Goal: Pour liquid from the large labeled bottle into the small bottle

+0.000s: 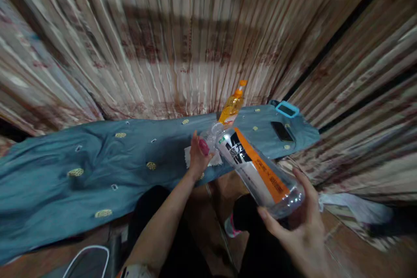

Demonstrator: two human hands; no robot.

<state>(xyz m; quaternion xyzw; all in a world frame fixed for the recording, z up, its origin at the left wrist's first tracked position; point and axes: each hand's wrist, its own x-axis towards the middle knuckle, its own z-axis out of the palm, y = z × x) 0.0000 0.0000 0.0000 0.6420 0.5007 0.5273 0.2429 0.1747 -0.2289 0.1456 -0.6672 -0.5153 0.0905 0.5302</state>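
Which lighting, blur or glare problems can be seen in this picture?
Head view: a broad dark shadow crosses the curtain; small glints shine on the clear bottle, near its base; the right hand looks slightly blurred; curtain folds fan outward, suggesting wide-angle distortion.

The large bottle (256, 171) is clear, glossy plastic with a smooth printed label (269, 177). At its eleven o'clock, the orange drink bottle (232, 107) is shiny plastic; at one o'clock, the phone (282, 131) looks smooth. The blue cloth (163, 147) is matt and creased, the curtain (182, 52) pleated fabric.
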